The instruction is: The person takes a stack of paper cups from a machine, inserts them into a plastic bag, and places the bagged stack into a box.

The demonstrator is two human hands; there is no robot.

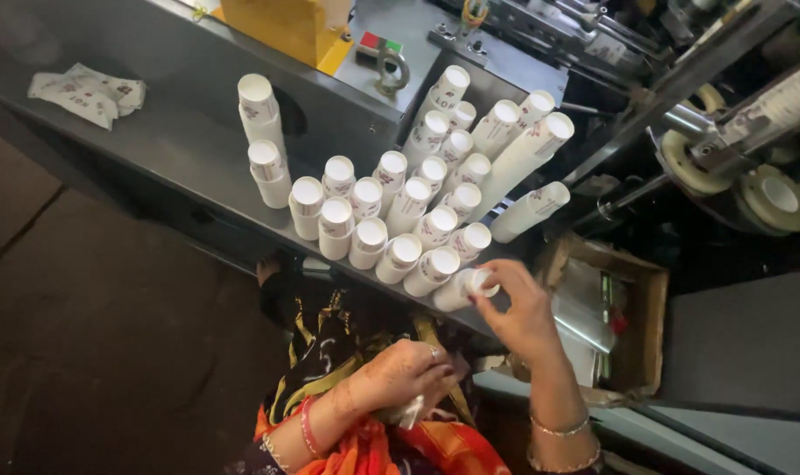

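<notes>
Many stacks of white paper cups (400,207) with small printed marks stand upside down on a grey metal table (180,149). At the near edge of the group, my right hand (523,312) grips the end of one stack of paper cups (464,287). My left hand (406,374) is low over my lap, fingers closed around a small white piece (411,412) that I cannot identify. Bangles sit on both wrists.
Flattened cup blanks (87,91) lie at the table's far left. A yellow machine part (281,26) and a grey machine with rollers (734,149) stand behind and to the right. A brown cardboard box (620,317) sits on the right below the table. The floor is dark.
</notes>
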